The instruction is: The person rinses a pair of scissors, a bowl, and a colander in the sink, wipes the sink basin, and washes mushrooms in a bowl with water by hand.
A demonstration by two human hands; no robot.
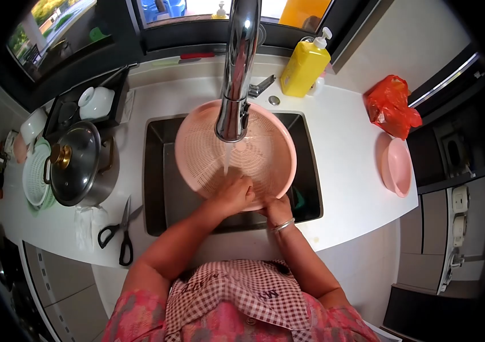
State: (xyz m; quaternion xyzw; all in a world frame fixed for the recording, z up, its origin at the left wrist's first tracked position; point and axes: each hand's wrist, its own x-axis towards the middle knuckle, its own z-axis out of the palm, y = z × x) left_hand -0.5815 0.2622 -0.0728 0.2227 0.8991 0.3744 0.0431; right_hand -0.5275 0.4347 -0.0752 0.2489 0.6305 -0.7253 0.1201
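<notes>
**Handling the Pink Colander at the Sink**

Head view. The pink colander sits within the dark sink, toward its far side, below the faucet. A thin water stream falls inside it. The sink is set into the white desk.

Fingers: those of the left hand are curled inward at the near part of the colander; whether they enclose anything cannot be told. Those of the right hand, at the near right rim, are largely hidden; their opening and grip cannot be confirmed.

Handling: the colander is probably light, thin plastic, fairly stiff with slight flex, and slippery when wet. Breakage risk is judged low. Preferred hold: the rim, at opposite left and right points, thumbs inside.

Orientation: the open mouth faces upward, the perforated base downward. The outline is round; no long axis is evident in plan. Any slight tilt cannot be determined.
</notes>
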